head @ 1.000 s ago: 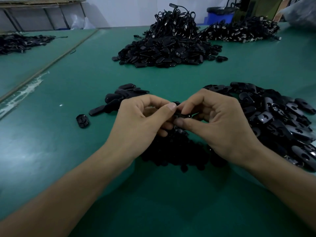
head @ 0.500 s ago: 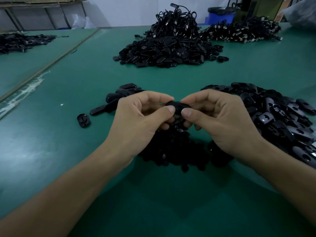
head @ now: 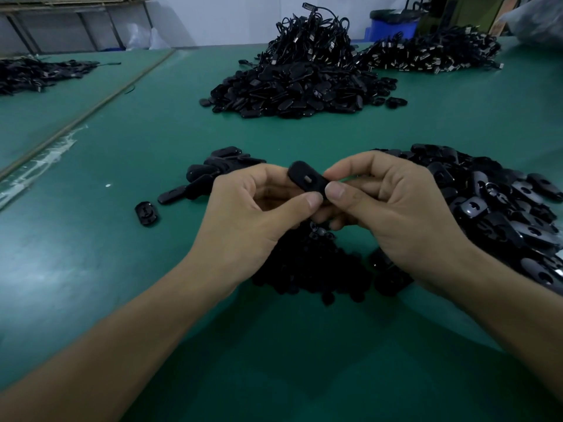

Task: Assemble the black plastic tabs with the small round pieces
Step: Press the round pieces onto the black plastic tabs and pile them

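Both the left hand (head: pixel 253 214) and right hand (head: pixel 393 208) pinch one black tab (head: pixel 306 179) above the pile of round pieces (head: pixel 307 266), looks mid-press, so next probably drop it with the small pile of tabs (head: pixel 213 175).

Over a green table (head: pixel 128 269), the left hand (head: pixel 243 220) and the right hand (head: pixel 393 214) meet at the middle, both pinching one black tab (head: pixel 306 178) between thumbs and curled fingers; the tab tilts up toward the far left, and a small slot shows on its upper face. Beneath the hands lies a dark heap of small round pieces (head: pixel 307 269). To the right spreads a pile of tabs (head: pixel 502 208); a smaller cluster (head: pixel 213 175) lies left of the hands, with a single tab (head: pixel 146 212) apart on its near left. Far across stand a big mound of black parts (head: pixel 298 83), another heap (head: pixel 432 53) to its right, and a blue bin (head: pixel 393 24) behind.
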